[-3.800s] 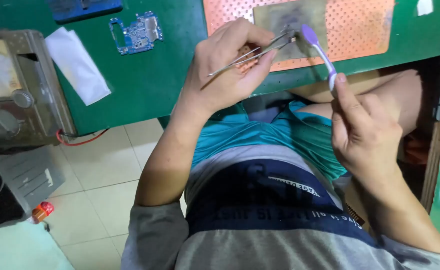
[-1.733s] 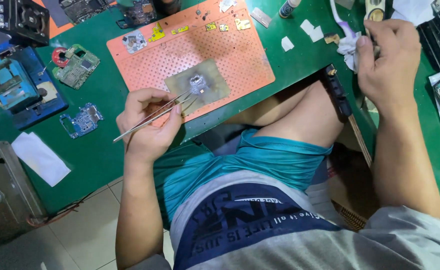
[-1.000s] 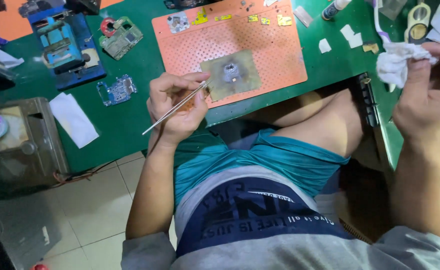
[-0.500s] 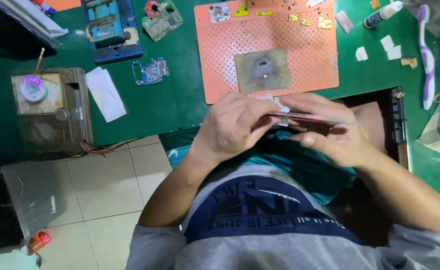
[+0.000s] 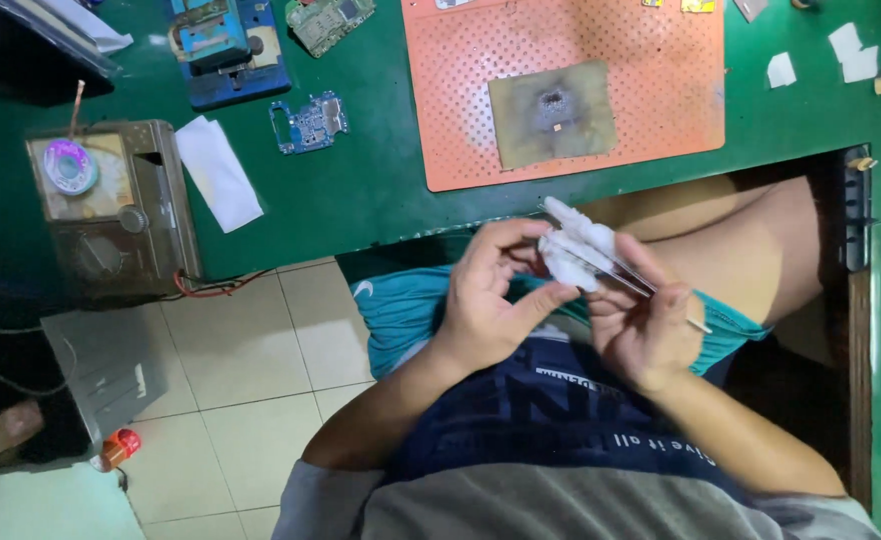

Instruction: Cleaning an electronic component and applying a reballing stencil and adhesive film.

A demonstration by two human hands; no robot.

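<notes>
Tweezers (image 5: 621, 275) lay gripped in the right hand (image 5: 646, 330) above the lap, just below the desk (image 5: 361, 190) edge, while the left hand (image 5: 491, 305) pinched a white tissue (image 5: 576, 250) around their tips.

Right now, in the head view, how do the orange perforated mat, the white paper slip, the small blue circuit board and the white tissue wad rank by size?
1. orange perforated mat, by far
2. white paper slip
3. small blue circuit board and white tissue wad: these look alike; the wad is nearer the camera, so unranked.
</notes>
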